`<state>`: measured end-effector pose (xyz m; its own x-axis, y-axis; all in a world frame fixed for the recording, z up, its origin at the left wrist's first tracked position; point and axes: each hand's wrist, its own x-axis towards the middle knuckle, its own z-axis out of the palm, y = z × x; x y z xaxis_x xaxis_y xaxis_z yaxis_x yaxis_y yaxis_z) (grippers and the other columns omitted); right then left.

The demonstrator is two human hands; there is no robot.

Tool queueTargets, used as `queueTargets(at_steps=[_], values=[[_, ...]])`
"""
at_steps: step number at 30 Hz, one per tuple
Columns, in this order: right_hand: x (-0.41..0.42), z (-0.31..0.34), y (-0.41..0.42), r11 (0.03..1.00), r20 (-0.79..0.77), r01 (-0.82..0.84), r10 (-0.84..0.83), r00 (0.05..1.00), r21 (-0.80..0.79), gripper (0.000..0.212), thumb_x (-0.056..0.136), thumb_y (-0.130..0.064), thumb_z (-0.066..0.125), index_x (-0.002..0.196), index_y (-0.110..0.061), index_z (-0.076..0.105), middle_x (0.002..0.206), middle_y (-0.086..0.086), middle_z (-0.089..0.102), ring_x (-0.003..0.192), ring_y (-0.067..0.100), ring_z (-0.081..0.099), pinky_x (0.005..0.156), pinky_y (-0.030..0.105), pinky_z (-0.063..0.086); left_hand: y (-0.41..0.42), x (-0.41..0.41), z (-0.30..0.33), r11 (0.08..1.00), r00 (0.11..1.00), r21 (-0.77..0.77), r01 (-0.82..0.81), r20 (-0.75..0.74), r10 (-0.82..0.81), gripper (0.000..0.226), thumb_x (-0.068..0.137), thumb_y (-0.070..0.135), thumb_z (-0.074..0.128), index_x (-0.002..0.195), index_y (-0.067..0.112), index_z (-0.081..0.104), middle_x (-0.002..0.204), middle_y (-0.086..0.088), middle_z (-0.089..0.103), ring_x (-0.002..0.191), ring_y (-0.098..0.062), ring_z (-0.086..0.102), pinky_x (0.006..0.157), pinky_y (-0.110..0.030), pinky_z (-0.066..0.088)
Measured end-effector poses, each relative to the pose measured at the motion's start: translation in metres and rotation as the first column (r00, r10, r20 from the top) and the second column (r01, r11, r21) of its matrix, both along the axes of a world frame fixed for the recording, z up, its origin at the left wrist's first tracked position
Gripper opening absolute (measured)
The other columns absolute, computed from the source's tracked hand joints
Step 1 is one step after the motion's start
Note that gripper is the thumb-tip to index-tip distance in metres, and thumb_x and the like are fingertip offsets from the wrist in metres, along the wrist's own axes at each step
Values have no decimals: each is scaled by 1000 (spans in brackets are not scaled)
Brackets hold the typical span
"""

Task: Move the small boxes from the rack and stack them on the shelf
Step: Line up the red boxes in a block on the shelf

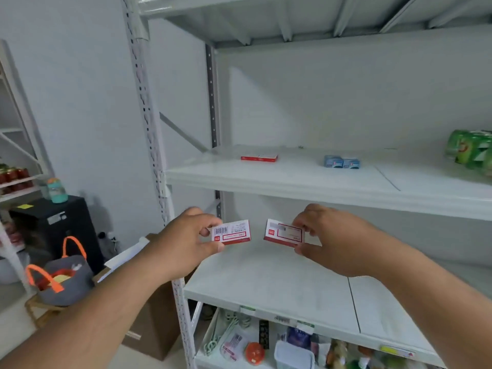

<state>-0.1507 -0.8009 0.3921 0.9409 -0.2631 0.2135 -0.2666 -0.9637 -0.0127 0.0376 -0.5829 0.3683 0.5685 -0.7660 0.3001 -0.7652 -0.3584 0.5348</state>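
Fingers (213, 247) of each hand pinch one box (232, 232).

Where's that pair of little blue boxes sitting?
In the head view, the blue boxes sit on the upper shelf, right of the flat red-and-white box and left of the green cans.

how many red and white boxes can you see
3: one in the left hand at, one in the right hand at, one lying flat on the upper shelf at. Others may sit out of frame.
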Motion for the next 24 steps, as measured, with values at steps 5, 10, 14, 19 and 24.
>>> queueTargets(at_steps=[5,10,14,19,24], values=[[53,22,-30,998,45,64,-65,997,15,32,90,-52,59,118,-36,58,105,-15,51,94,6,56,83,31,52,-43,71,17,998,998,-13,66,22,-66,30,83,32,74,108,43,62,100,18,52,95,-2,56,84,-21,48],[116,43,-57,991,66,133,-134,989,17,30,90,-49,62,117,-37,60,104,-16,52,92,3,55,83,27,50,-85,148,36,994,990,-14,111,83,-110,33,82,32,75,112,38,64,100,14,53,93,-3,56,78,-17,47],[156,54,-72,984,33,181,-180,983,-7,31,91,-47,62,119,-34,61,106,-15,54,96,8,56,85,29,50,-114,194,46,991,985,-8,137,112,-135,38,81,31,76,117,31,64,101,12,54,90,1,55,74,-13,43],[193,65,-101,972,-33,226,-228,973,-58,32,93,-50,59,121,-35,60,105,-16,52,96,7,56,80,23,46,-151,233,53,985,979,13,171,106,-171,37,81,32,75,116,31,64,101,12,53,91,2,56,73,-12,41],[224,67,-143,970,-67,234,-238,969,-65,34,93,-48,59,124,-32,60,108,-15,52,99,10,56,81,25,45,-191,260,55,984,981,44,171,85,-174,33,81,32,75,112,34,64,101,13,54,91,-1,58,78,-19,48]])
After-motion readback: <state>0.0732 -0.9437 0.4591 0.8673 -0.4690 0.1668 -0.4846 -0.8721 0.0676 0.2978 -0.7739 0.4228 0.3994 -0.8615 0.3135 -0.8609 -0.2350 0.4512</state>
